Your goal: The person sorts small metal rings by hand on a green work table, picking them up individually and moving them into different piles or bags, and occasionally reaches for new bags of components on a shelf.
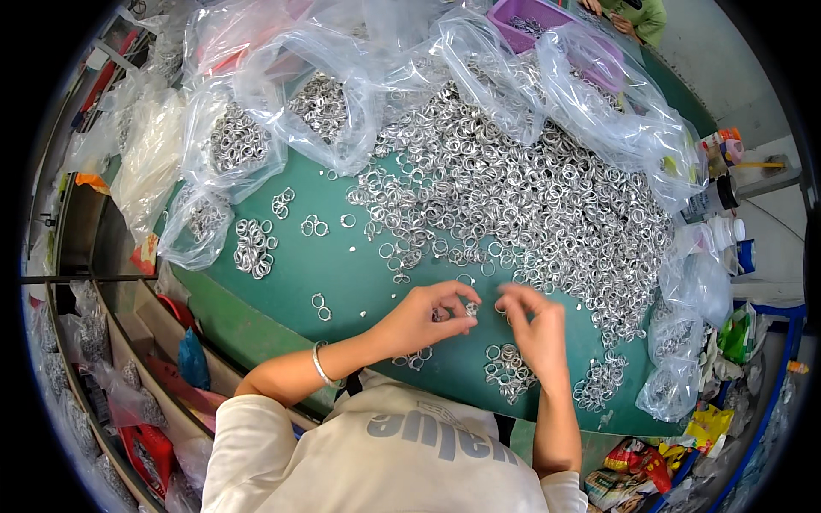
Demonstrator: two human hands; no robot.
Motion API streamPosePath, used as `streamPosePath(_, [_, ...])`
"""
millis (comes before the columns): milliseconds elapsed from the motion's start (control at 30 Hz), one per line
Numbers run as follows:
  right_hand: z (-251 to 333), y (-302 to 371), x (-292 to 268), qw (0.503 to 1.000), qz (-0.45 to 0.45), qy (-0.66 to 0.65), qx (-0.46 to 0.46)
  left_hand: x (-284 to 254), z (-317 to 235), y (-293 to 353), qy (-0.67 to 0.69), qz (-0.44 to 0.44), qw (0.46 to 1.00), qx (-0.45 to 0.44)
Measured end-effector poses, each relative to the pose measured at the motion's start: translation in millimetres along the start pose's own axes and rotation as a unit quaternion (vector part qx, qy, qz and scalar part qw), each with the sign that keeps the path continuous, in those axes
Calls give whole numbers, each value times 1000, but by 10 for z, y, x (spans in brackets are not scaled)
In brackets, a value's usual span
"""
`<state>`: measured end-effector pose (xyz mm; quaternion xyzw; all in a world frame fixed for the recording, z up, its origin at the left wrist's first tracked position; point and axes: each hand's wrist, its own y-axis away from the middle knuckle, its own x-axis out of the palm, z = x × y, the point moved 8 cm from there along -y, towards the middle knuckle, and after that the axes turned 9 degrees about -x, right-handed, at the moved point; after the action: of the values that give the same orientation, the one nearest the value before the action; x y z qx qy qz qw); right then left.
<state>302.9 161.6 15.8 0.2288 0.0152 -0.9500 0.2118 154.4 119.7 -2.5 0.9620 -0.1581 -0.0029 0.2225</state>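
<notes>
A small silver ring (471,309) sits between the thumb and fingertips of the left hand (425,316), held just above the green surface (342,265); more metal shows in that palm, too small to make out. The right hand (537,325) is close beside it, fingers curled and partly blurred, so I cannot tell whether it pinches anything. Below the right hand lies a small heap of rings (510,376), with another cluster (601,382) to its right. On the left are a loose pile (254,248) and a linked-looking pair (321,307). Beyond the hands, a broad mound of silver rings (530,197) spreads across the surface, bordered by clear plastic bags (355,141), some with rings inside. A purple bin (505,10) stands at the far edge, near a co-worker's green sleeve (650,24). A bracelet (321,363) circles the left wrist.
</notes>
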Motion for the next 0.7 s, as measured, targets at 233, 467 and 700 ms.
streamPosePath(233, [160,-370,90,965,-66,176,-181,-17,133,12,-38,-32,999,13])
streamPosePath(467, [147,-363,90,949,-65,259,-166,-725,-147,71,-22,-232,957,171])
streamPosePath(700, [62,-318,84,949,-64,267,-157,-1664,-475,-69,333,-362,858,151])
